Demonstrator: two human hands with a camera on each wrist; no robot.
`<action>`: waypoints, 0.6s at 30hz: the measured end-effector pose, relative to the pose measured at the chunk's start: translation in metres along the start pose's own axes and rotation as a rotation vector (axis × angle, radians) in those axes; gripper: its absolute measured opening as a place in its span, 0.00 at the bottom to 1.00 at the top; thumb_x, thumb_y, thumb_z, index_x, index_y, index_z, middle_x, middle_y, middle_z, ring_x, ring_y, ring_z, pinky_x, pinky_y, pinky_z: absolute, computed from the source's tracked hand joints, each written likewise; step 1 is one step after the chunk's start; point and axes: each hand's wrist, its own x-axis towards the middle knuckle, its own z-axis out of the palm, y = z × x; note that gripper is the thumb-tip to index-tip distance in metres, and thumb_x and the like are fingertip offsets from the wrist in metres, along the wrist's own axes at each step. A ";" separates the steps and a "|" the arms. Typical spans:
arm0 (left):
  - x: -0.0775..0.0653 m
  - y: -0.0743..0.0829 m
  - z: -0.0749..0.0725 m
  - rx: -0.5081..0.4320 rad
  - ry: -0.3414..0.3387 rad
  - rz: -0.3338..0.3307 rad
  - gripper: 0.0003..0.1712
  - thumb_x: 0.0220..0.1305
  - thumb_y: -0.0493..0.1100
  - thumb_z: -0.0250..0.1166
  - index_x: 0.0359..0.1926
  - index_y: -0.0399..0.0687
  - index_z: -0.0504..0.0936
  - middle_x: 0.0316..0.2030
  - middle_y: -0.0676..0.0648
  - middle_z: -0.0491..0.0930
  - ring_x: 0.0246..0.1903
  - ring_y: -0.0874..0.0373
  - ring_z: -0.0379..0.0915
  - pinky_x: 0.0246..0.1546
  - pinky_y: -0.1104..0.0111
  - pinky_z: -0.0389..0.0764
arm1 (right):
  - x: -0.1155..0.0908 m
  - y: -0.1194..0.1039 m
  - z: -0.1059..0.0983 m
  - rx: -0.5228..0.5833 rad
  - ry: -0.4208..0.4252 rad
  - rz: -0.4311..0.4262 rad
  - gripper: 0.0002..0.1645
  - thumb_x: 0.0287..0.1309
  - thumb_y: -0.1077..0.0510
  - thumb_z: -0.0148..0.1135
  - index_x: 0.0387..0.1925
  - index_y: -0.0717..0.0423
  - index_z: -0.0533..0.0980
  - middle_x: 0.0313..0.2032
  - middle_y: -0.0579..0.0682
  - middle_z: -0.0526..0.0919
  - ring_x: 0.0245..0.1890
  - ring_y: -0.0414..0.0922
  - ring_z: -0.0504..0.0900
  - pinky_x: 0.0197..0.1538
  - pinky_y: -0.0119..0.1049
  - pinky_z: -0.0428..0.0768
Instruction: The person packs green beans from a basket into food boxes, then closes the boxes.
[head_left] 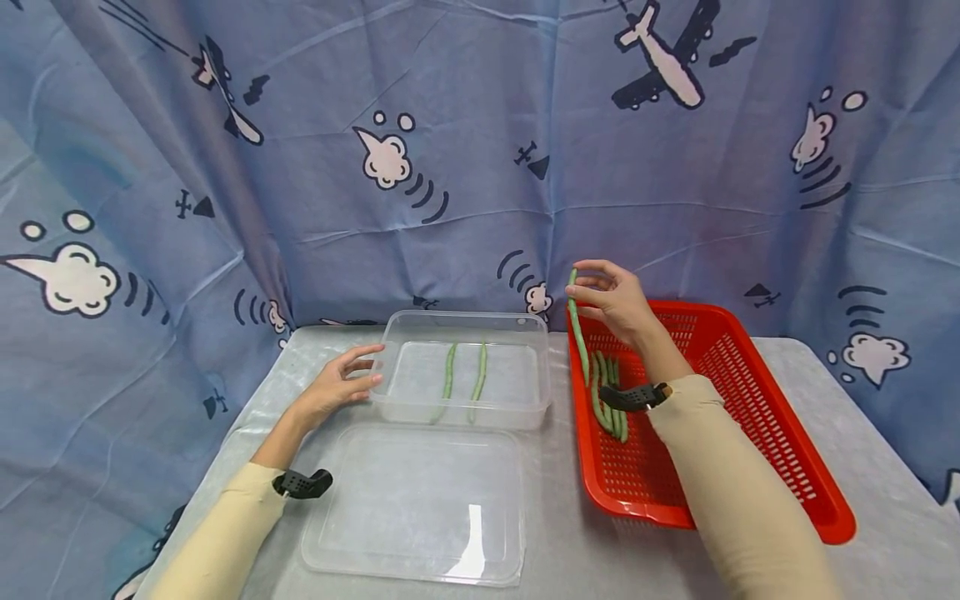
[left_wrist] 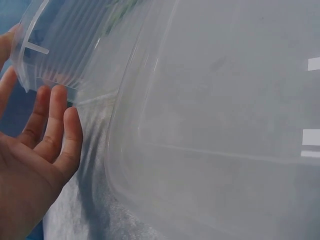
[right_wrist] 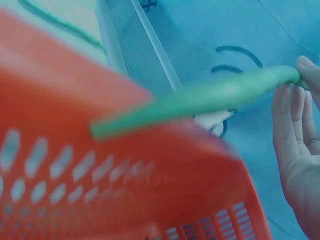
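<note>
My right hand [head_left: 618, 304] pinches one green bean [head_left: 578, 333] near its upper end and holds it over the left rim of a red basket [head_left: 797, 442]. In the right wrist view the bean [right_wrist: 200, 100] slants across the basket's edge, its far end free. More green beans [head_left: 600, 408] lie in the basket. At the left wall of a clear plastic container [head_left: 517, 417] rests my left hand [head_left: 339, 390], fingertips at the rim and the other fingers spread and relaxed. Inside the container two green beans [head_left: 479, 372] lie side by side, a gap between them.
A clear lid [head_left: 420, 500] lies flat on the grey-white table cover [head_left: 555, 517], in front of the container. Behind the table hangs a blue curtain [head_left: 465, 225] printed with planes and clouds. The basket's raised rim stands right of the container.
</note>
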 end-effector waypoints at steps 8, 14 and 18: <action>0.002 0.000 0.000 0.008 0.003 -0.011 0.38 0.70 0.42 0.68 0.76 0.46 0.64 0.73 0.32 0.56 0.70 0.37 0.54 0.51 0.54 0.78 | 0.014 0.000 0.030 -0.005 -0.024 0.012 0.29 0.60 0.72 0.69 0.62 0.68 0.71 0.40 0.54 0.79 0.38 0.47 0.83 0.42 0.41 0.85; 0.003 -0.001 0.001 0.006 0.015 -0.021 0.37 0.70 0.42 0.68 0.76 0.50 0.65 0.73 0.32 0.56 0.69 0.37 0.55 0.51 0.53 0.78 | 0.025 0.006 0.053 -0.015 -0.035 0.027 0.31 0.58 0.71 0.72 0.62 0.67 0.72 0.40 0.54 0.79 0.37 0.47 0.84 0.43 0.43 0.85; 0.005 -0.003 0.001 -0.002 0.020 -0.022 0.37 0.71 0.41 0.67 0.76 0.51 0.65 0.72 0.32 0.57 0.69 0.38 0.56 0.51 0.53 0.78 | 0.031 0.014 0.070 -0.060 -0.042 0.043 0.34 0.59 0.70 0.72 0.65 0.68 0.70 0.41 0.55 0.78 0.37 0.47 0.84 0.44 0.45 0.84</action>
